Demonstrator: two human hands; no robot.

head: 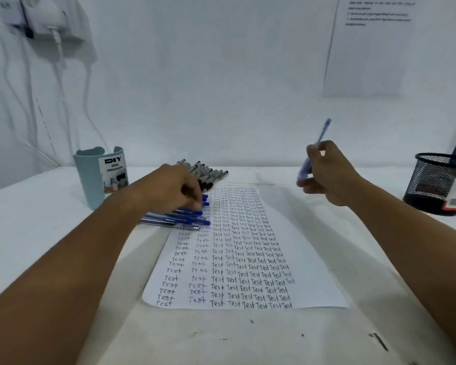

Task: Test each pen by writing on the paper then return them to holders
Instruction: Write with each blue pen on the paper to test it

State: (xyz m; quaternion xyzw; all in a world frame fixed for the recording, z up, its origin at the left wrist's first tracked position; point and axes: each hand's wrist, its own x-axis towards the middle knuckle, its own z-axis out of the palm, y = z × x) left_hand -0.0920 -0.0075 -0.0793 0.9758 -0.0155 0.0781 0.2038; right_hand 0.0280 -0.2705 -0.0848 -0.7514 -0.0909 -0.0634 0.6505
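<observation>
White walls backed a pale surface (37,233) where a sheet of paper (308,259) lay covered in columns of the word "Test". Along the paper's left edge lay a row of blue-capped pens (184,216), and behind them a row of dark pens (208,173). The left hand (174,191) reached over the blue-capped pens with curled fingers touching them; whether it actually gripped one could not be told. The right hand (327,175) was raised above the surface to the right of the paper, fingers clamped on a blue pen (317,146) that pointed up and away. A light teal desk organizer (90,177) stood at the left, near the dark pens, and a black mesh holder (437,185) stood at the far right.
</observation>
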